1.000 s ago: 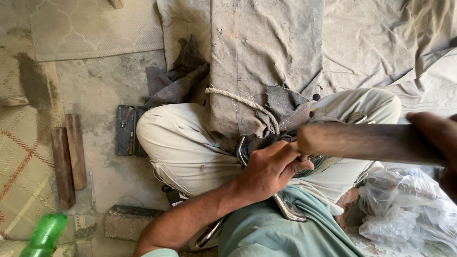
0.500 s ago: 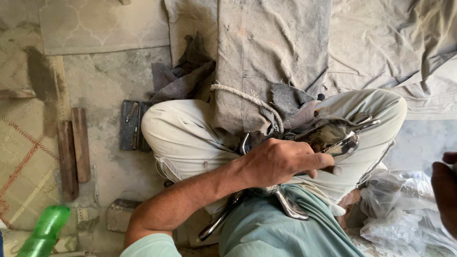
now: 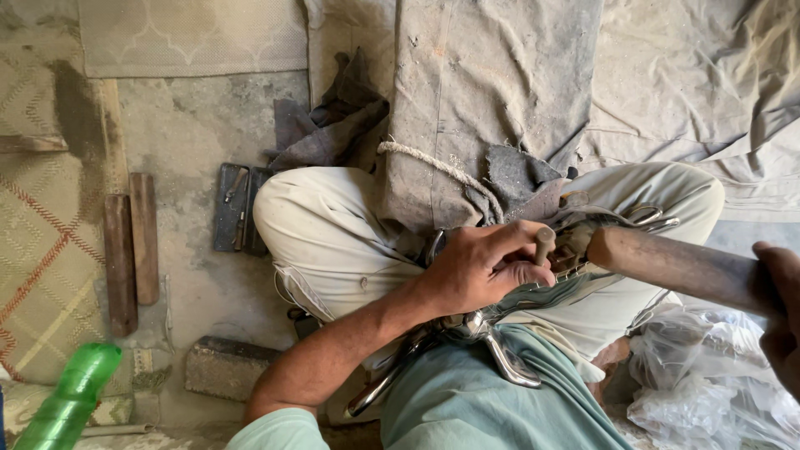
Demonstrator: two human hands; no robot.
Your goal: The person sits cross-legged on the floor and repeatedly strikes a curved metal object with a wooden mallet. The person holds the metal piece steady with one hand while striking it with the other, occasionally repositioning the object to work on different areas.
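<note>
— What are the hands doing?

— The left hand (image 3: 479, 267) rests on the lap, fingers curled tight around a short punch (image 3: 543, 244) that stands upright on a shiny metal piece (image 3: 500, 325). The right hand (image 3: 779, 321) is at the right edge, gripping a wooden mallet (image 3: 667, 262); I cannot tell how its fingers lie, since most of the hand is cut off.

— Where is the mallet's head?

— Just right of the punch, very close to it.

— And the metal piece?

— It lies across the thighs, its curved ends poking out near and far of the left hand.

— What else is around?

— Grey cloth (image 3: 492, 108) with a rope (image 3: 433, 162) across it beyond the knees. On the left floor, two wood strips (image 3: 131, 250), a brick (image 3: 229, 367) and a green bottle (image 3: 67, 400). A plastic bag (image 3: 708, 392) sits near right.
</note>
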